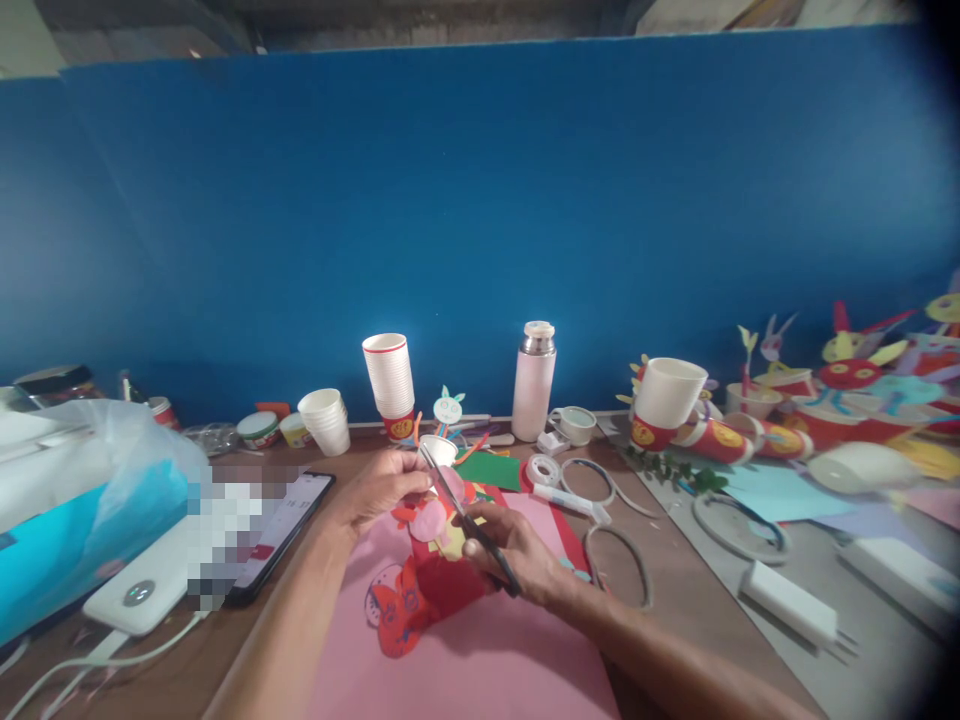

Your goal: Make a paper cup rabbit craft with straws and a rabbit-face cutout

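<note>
My right hand is wrapped round a pair of scissors with dark handles, its blades pointing up and to the left. By the blade tips my left hand is closed in a pinch; what lies between its fingers is too small to make out. Below both hands are paper cut-outs: a pink disc, a red piece with a drawn face and several red and yellow scraps. They lie on a large pink sheet. Just beyond the hands, a pale blue paper rabbit head stands above a white cup.
A stack of paper cups and a pink flask stand along the blue partition. A phone and white power bank lie left. Right are a tape roll, coiled cables, a charger and cup figures.
</note>
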Demonstrator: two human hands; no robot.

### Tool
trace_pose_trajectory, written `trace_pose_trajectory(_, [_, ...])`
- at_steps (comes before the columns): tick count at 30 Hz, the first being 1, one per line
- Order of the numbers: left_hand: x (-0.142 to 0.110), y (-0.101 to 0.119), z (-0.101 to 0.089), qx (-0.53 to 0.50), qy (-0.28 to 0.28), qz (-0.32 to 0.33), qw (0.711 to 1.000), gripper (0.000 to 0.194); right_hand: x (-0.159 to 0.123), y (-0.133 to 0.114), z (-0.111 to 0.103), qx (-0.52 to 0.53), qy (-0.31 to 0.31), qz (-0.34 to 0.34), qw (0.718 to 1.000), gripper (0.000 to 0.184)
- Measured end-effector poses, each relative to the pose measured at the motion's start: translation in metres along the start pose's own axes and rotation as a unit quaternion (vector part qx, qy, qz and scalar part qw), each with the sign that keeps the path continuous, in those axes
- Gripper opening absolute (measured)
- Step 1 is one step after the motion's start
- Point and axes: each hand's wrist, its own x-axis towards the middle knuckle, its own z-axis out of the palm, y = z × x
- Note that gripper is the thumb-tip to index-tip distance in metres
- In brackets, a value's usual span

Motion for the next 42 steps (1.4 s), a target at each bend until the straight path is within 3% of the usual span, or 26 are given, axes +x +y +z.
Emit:
trace_pose_trajectory(14, [0.002,-0.001,0.001,-0.028,-0.017,-0.012,0.999,0.023,0.0,-0.006,0.0,0.021,0.014,-0.015,1.0,0.044])
trace_pose_trajectory(26, [0.002,-0.004,0.0,-0.051,0.007,0.008,0.999,0.013,0.0,-0.007,0.0,0.023,0.009,-0.021,0.999,0.038])
trace_pose_trajectory(42, [0.005,-0.009,-0.006,-0.036,0.007,0.004,0.999,0.013,-0.001,-0.006,0.0,0.005,0.009,-0.007,1.0,0.034])
